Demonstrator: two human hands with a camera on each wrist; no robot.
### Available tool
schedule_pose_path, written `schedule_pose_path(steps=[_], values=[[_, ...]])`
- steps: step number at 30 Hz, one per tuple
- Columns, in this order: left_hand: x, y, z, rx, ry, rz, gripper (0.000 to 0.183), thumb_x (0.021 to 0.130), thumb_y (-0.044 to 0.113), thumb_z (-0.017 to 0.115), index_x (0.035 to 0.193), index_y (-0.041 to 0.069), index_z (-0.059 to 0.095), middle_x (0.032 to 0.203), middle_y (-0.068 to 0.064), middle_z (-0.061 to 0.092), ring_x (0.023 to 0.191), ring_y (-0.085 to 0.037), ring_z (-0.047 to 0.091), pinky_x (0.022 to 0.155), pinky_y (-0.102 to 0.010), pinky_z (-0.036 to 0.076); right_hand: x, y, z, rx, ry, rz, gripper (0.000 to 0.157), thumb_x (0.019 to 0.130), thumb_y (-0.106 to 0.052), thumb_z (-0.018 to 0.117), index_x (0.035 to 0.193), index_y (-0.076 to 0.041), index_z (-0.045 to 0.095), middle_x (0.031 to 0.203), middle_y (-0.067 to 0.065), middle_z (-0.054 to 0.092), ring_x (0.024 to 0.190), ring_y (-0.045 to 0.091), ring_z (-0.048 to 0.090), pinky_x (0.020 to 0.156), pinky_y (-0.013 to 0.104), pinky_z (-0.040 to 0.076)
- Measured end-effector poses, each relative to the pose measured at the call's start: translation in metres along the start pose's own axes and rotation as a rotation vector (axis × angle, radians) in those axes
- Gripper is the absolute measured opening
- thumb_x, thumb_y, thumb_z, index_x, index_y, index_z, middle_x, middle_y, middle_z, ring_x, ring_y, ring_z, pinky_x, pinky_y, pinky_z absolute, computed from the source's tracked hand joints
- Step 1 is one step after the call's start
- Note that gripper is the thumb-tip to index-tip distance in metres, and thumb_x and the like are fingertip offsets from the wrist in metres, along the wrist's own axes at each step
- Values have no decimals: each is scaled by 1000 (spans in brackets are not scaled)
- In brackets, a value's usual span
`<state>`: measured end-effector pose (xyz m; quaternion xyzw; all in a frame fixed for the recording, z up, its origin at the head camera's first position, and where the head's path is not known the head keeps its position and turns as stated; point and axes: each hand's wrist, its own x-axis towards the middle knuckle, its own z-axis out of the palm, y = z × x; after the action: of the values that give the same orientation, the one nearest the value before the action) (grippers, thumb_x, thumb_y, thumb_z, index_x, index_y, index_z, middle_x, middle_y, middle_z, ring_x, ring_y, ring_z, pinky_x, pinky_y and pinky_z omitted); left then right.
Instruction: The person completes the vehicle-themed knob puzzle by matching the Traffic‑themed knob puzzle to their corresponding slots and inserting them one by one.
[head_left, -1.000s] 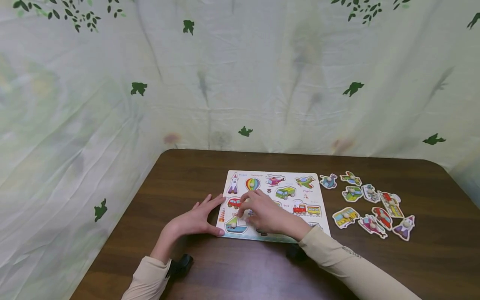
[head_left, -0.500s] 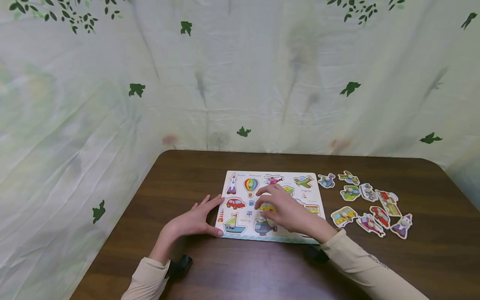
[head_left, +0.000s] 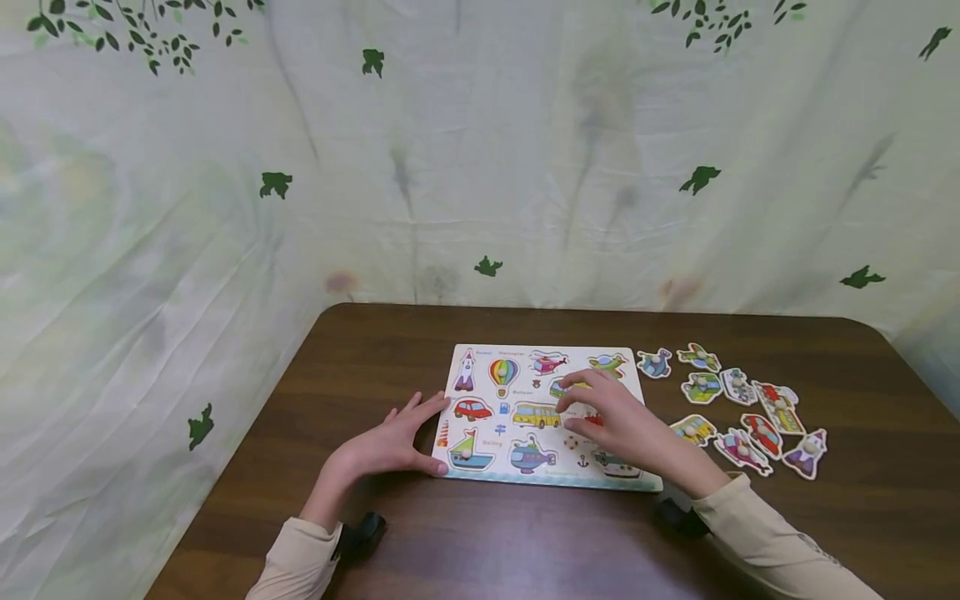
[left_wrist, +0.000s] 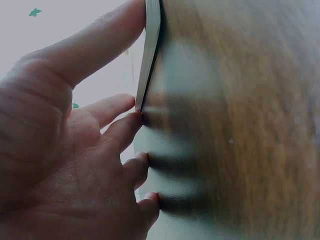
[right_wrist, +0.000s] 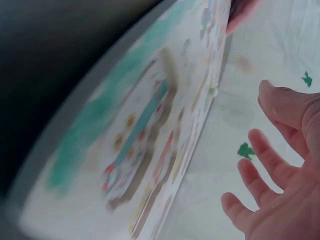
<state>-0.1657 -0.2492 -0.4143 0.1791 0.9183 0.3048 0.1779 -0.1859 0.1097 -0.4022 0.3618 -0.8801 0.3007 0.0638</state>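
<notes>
A white puzzle board [head_left: 555,481] with printed vehicles lies on the table. My left hand [head_left: 384,442] has its fingers spread, touching the board's left edge. Its thumb [left_wrist: 100,42] is at the board's near edge in the left wrist view. Over the board's right part hovers my right hand [head_left: 626,423], fingers loosely bent and nothing in them; the right wrist view shows its bare fingers [right_wrist: 272,160] apart from the board. A sailboat piece [head_left: 470,454] sits at the board's lower left. The hot-air balloon [head_left: 503,373] is at its upper left. My right hand partly covers the truck and train pictures.
Several loose puzzle pieces lie right of the board, among them a rocket [head_left: 807,454], a red car [head_left: 762,435], a helicopter [head_left: 742,451] and a yellow bus [head_left: 695,429]. The brown table [head_left: 480,542] meets a leaf-print curtain [head_left: 525,167] at the back.
My right hand has moved right, from above the board's left-middle part to its right part, uncovering the bus and airship pictures. My left hand stays at the left edge.
</notes>
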Motion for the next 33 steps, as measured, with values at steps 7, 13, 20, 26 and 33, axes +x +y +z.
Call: schedule_pose_path(steps=[7,13,20,26,33], values=[[0,1,0,2,8,1,98,75,41,82,154,10,32,161,-11,24,148,-38,2,113,-63,0,-23,11,-13,-35,56,-12,18,82,-6,79,95,-16,71,119,10,60,115,28,50,95,49,41],[-1,3,-1,-6,4,-1,99,75,40,82,154,10,31,161,-12,23,148,-39,2,113,-64,0,-42,16,-28,-120,112,20,18,80,-11,82,93,-16,70,118,11,62,113,33,51,92,53,42],[-2,3,-1,-2,1,0,99,76,41,82,154,10,31,161,-12,23,148,-39,2,113,-63,0,-62,25,-44,-191,194,28,22,75,-11,85,91,-14,72,112,11,64,105,32,54,84,50,43],[-1,3,-1,-5,3,6,98,76,40,82,154,10,31,160,-12,24,148,-39,2,113,-64,1,-79,35,-56,-171,268,47,26,72,-3,85,91,-16,71,115,12,62,108,37,52,86,53,38],[0,2,1,3,7,0,99,75,41,83,154,11,32,160,-10,25,149,-37,3,114,-63,2,-97,47,-71,-186,331,26,35,67,3,84,94,-15,71,115,13,61,105,39,54,86,50,34]])
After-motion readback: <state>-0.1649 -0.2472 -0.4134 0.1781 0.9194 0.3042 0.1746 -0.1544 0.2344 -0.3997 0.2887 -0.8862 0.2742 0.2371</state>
